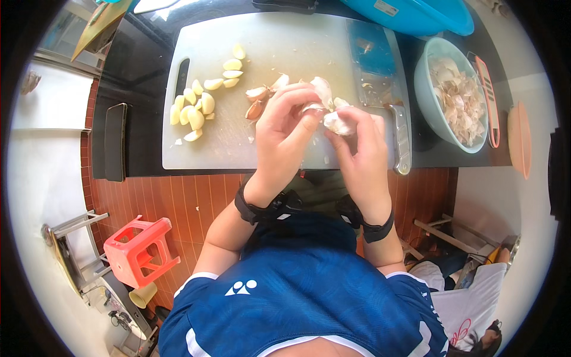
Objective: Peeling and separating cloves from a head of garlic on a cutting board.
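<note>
In my right hand (363, 145) I hold a partly broken garlic bulb (337, 123) between thumb and fingers, above a white plastic cutting board (232, 147). My left hand (283, 125) pinches a white piece of garlic (313, 107) right beside it; whether that is skin or clove cannot be told. An unpeeled clove (322, 90) shows just past my left fingertips. Several reddish unpeeled cloves (255, 109) lie left of that hand, partly hidden by it. Farther left are several peeled cloves (195, 118). A cleaver (400, 138) lies flat on the board's right side, handle towards me.
A pale blue bowl (421, 89) full of garlic skins stands right of the board, beside a pink-edged object (487, 102). A blue basin (410, 22) sits behind. A phone (116, 143) lies at left. Below are a red stool (140, 252) and, at right, another person (473, 303).
</note>
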{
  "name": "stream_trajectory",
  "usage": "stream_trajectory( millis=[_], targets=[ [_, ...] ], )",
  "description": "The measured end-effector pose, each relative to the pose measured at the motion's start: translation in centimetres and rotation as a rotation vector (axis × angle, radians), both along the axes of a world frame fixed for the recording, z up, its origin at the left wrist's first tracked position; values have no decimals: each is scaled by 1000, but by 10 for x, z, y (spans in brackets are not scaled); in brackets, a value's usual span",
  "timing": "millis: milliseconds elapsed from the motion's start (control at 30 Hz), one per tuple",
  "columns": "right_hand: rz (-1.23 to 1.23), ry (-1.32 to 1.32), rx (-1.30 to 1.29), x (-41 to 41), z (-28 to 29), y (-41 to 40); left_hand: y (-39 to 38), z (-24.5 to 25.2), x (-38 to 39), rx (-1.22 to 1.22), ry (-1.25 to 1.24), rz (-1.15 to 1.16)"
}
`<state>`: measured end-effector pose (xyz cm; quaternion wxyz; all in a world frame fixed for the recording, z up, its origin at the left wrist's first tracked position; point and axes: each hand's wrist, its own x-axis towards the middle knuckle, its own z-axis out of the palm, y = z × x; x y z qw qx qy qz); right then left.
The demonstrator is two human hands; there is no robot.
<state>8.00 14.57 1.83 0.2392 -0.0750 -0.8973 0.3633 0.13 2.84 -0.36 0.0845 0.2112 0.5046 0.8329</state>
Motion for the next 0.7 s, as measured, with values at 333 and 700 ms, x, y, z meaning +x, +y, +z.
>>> stream_trajectory(
  millis=[333,700],
  targets=[
    [-48,151,-53,-4,19,-10,2,2,0,14,63,-21],
    [-55,195,-139,-6,17,-2,-1,11,4,-122,95,42]
  ],
)
